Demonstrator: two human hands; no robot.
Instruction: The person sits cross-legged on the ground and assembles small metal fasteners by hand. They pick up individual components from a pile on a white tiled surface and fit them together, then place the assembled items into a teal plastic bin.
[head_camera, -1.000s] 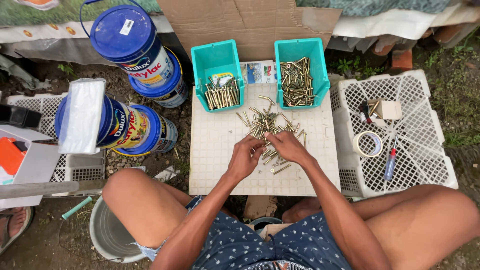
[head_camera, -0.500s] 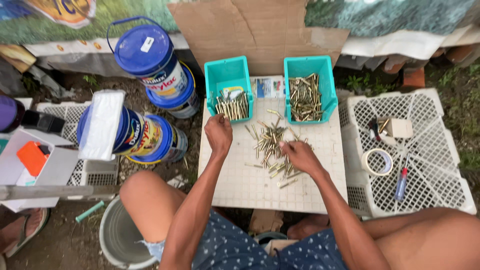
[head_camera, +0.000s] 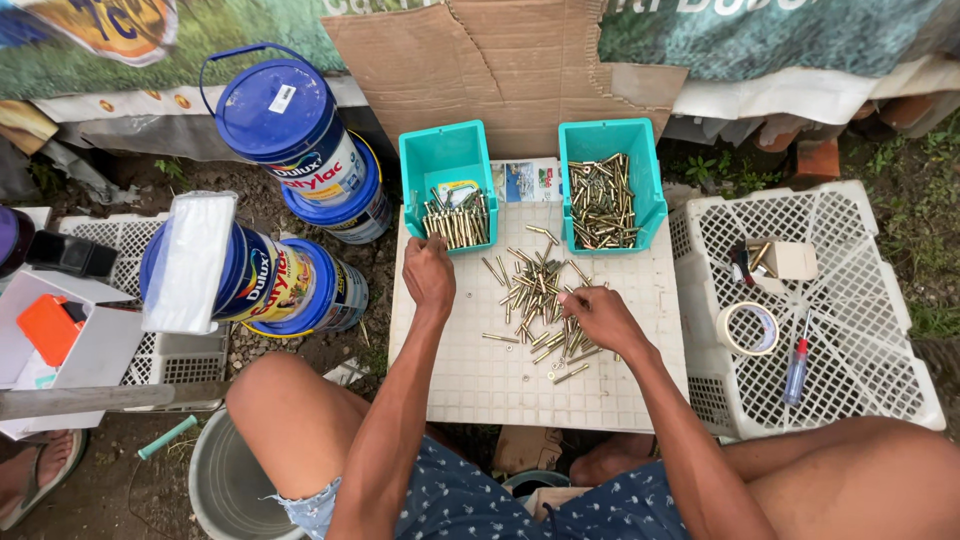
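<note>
- Far left: blue paint buckets (head_camera: 290, 150), stacked and lying beside a white crate; well apart from the work.
- Left tray (head_camera: 447, 160), teal, at the back edge of the white board (head_camera: 480, 370); brass pins lie in its front half, roughly parallel.
- Left hand (head_camera: 430, 272): curled into a loose fist just in front of the left tray, knuckles up. Cannot tell whether it has pins inside; fingers hide the palm.
- Pile of brass pins (head_camera: 535, 290): loose on the board between the two hands, scattered at all angles.
- Handling judgement: pins look small, stiff, smooth metal, light singly. Likely to roll and slip; best pinched mid-length, or gathered side by side in a bundle.
- Right hand (head_camera: 600, 318): palm down on the right edge of the pile, fingers part bent and pressing on several pins; not closed round any.
- Right tray (head_camera: 612, 185), teal, holds a fuller heap of pins.
- Far right: white crate (head_camera: 860, 330) with a roll of tape (head_camera: 748, 328).
- Versus half a second ago: left hand has pulled back slightly from the left tray's rim toward the board; right hand sits on the pile as before.
</note>
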